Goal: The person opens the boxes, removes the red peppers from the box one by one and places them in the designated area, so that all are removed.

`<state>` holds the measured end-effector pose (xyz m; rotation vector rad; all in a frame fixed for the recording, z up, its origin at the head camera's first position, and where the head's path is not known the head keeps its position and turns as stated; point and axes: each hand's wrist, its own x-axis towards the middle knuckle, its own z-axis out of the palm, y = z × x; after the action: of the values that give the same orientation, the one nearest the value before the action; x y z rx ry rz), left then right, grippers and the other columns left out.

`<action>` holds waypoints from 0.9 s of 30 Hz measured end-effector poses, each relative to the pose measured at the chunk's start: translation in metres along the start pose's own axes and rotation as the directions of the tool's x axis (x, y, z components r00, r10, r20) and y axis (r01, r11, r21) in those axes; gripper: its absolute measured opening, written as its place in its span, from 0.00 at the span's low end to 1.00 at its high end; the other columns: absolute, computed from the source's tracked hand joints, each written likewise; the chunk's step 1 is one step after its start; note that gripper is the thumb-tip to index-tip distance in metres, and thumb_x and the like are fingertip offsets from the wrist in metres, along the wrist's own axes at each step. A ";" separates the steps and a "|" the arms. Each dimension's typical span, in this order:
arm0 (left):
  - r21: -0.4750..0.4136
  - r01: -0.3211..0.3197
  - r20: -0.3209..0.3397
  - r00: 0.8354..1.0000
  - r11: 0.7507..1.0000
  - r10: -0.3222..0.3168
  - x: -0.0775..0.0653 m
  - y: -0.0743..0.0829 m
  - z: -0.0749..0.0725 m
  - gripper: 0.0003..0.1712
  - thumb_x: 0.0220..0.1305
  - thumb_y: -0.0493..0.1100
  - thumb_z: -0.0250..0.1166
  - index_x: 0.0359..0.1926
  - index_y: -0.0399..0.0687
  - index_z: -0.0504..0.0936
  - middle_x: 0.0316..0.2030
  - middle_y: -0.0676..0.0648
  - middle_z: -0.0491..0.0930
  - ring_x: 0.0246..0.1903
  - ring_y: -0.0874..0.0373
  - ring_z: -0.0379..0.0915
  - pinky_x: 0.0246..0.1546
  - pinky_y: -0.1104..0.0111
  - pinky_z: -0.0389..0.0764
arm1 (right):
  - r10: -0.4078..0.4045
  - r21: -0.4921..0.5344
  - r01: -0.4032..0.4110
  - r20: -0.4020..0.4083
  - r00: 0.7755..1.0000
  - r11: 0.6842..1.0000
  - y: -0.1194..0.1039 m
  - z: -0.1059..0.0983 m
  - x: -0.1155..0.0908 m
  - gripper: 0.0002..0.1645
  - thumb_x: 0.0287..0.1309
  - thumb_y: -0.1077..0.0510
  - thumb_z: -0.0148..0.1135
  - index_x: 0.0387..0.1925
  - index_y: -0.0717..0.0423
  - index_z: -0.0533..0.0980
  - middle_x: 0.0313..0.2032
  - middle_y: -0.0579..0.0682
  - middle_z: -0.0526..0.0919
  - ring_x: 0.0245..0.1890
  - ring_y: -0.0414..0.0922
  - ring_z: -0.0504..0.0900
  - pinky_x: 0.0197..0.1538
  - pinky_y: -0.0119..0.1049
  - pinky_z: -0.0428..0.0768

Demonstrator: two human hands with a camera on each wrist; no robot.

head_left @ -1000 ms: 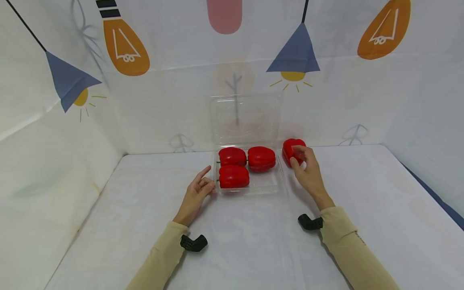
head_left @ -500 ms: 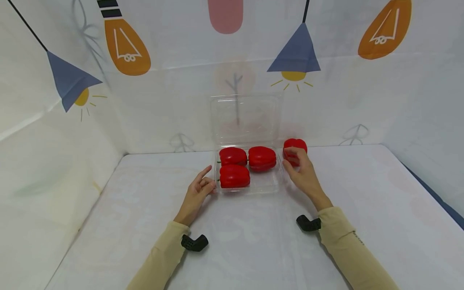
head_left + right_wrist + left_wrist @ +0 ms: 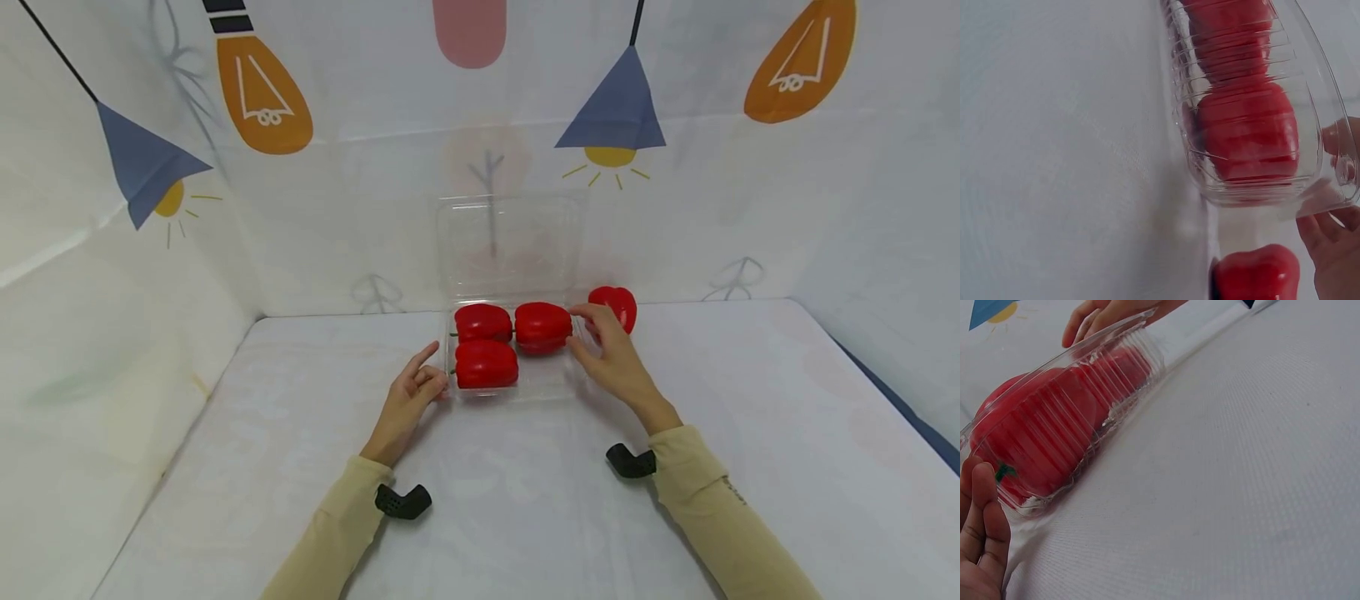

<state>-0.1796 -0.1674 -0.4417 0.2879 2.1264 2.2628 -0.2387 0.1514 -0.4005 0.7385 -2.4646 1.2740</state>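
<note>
A clear plastic box (image 3: 551,387) stands with its lid (image 3: 510,242) raised behind it. In it lie three red bell peppers: a back-left one (image 3: 482,322), a back-right one (image 3: 543,327) and a front-left one (image 3: 486,364). My left hand (image 3: 405,404) has its fingertips right at the box's left rim, index finger extended. My right hand (image 3: 618,367) reaches over the right rim, thumb and index finger spread apart at the end of the back-right pepper. Behind that hand another red bell pepper (image 3: 621,307) sits on the table, partly hidden.
The white-covered table (image 3: 495,492) ends at a patterned cloth wall (image 3: 375,200) close behind the box. A dark wrist device sits at each cuff, a left one (image 3: 403,502) and a right one (image 3: 630,461).
My right hand has let go of the pepper outside the box and moved left to the box's right side. The left hand stays at the left rim.
</note>
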 end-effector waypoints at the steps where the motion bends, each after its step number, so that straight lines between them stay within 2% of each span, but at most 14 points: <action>1: -0.001 0.001 -0.003 1.000 1.000 -0.001 0.000 0.000 0.000 0.35 0.67 0.37 0.58 0.71 0.45 0.55 0.37 0.47 0.74 0.37 0.62 0.74 0.43 0.75 0.79 | 0.001 -0.010 -0.001 0.010 1.000 1.000 -0.001 0.000 0.000 0.30 0.56 0.66 0.62 0.60 0.60 0.65 0.57 0.56 0.70 0.60 0.53 0.68 0.61 0.54 0.70; 9: 0.004 0.001 0.001 1.000 1.000 -0.001 0.001 -0.002 0.002 0.35 0.66 0.38 0.58 0.71 0.46 0.56 0.37 0.46 0.74 0.37 0.62 0.74 0.43 0.75 0.80 | 0.003 -0.139 0.008 0.079 0.997 0.990 -0.005 0.003 0.005 0.32 0.55 0.59 0.65 0.61 0.56 0.66 0.61 0.55 0.66 0.63 0.53 0.65 0.60 0.56 0.72; 16: 0.012 -0.012 -0.001 1.000 1.000 0.012 0.001 -0.001 -0.001 0.35 0.66 0.37 0.58 0.71 0.46 0.56 0.39 0.42 0.74 0.37 0.61 0.75 0.43 0.74 0.80 | 0.032 -0.204 -0.007 0.120 0.992 0.979 -0.006 0.012 0.016 0.36 0.51 0.55 0.68 0.61 0.52 0.66 0.64 0.57 0.63 0.64 0.54 0.61 0.61 0.60 0.65; 27: 0.011 0.015 -0.012 1.000 1.000 -0.015 0.001 -0.001 0.001 0.35 0.66 0.38 0.58 0.71 0.48 0.56 0.38 0.45 0.74 0.37 0.62 0.74 0.43 0.74 0.80 | 0.067 -0.271 -0.024 0.151 0.986 0.962 -0.007 0.018 0.023 0.40 0.50 0.52 0.69 0.63 0.53 0.63 0.66 0.58 0.61 0.66 0.56 0.59 0.62 0.61 0.60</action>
<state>-0.1806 -0.1665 -0.4422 0.2588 2.1395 2.2514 -0.2542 0.1257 -0.3953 0.7398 -2.7245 0.8972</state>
